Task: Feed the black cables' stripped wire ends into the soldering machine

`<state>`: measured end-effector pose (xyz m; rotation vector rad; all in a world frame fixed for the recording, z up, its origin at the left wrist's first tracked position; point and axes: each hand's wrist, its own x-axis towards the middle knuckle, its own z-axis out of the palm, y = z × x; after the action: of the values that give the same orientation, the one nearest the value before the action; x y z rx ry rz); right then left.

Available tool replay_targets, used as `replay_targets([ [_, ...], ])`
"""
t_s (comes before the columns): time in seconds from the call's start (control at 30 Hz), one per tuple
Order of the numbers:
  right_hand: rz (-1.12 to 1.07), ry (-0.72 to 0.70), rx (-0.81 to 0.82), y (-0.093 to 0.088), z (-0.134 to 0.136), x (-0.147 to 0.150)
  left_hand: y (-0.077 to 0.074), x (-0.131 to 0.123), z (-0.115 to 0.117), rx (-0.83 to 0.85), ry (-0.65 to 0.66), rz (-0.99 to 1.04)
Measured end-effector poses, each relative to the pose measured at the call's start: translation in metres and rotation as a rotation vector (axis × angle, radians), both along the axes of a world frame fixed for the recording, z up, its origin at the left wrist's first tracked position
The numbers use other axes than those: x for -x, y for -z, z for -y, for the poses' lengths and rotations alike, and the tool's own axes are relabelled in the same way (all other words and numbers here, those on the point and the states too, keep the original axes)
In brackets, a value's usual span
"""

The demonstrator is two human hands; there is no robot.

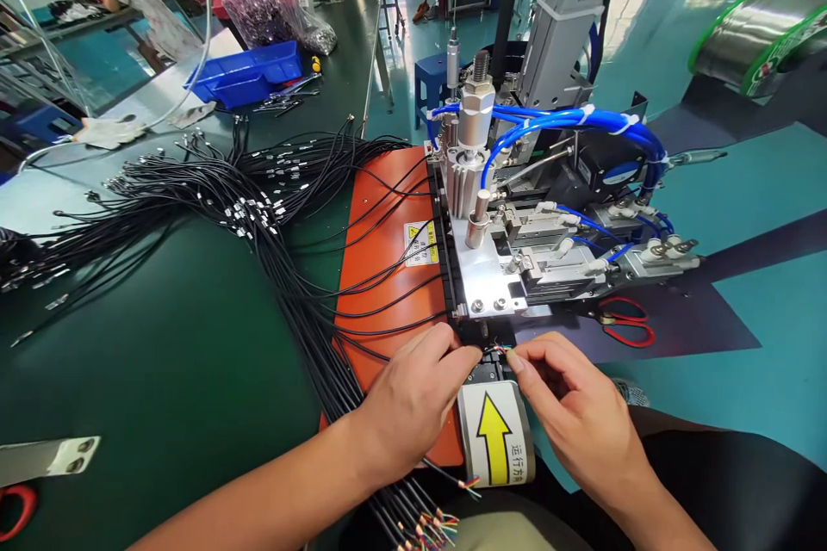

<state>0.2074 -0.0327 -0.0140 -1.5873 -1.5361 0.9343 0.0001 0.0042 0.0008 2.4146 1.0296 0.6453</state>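
Wires (500,349) lie between my left hand (417,383) and right hand (575,405), both pinching them; separating seems in hand, and next move, I judge, needs careful alignment.

At lower centre are two hands (417,387) (578,409) and one arrow (494,439); at centre, one orange panel (388,215) with one label (421,243). The right half has one machine (471,275), one spool (743,34) and one pair of scissors (607,319). The black cables (307,344), left of centre, are too many to count.
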Motion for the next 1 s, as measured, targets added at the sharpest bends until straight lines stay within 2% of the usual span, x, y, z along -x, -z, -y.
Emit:
replay_targets([
  [0.5,0.097,-0.025,-0.142,0.008,-0.003,-0.004,0.002,0.000,0.000,-0.019,-0.008,0.007],
  [0.63,0.174,-0.010,-0.263,0.005,-0.004,-0.004,0.002,0.000,0.000,-0.036,-0.001,0.013],
  [0.73,0.195,-0.075,-0.343,0.001,-0.009,0.000,0.000,-0.001,0.000,-0.044,-0.004,0.010],
  [0.83,0.194,-0.116,-0.362,-0.001,-0.014,0.005,0.000,-0.001,0.000,-0.043,-0.013,0.003],
  [1.0,0.215,-0.092,-0.368,0.000,-0.016,0.002,0.002,0.000,0.001,-0.028,0.005,0.000],
])
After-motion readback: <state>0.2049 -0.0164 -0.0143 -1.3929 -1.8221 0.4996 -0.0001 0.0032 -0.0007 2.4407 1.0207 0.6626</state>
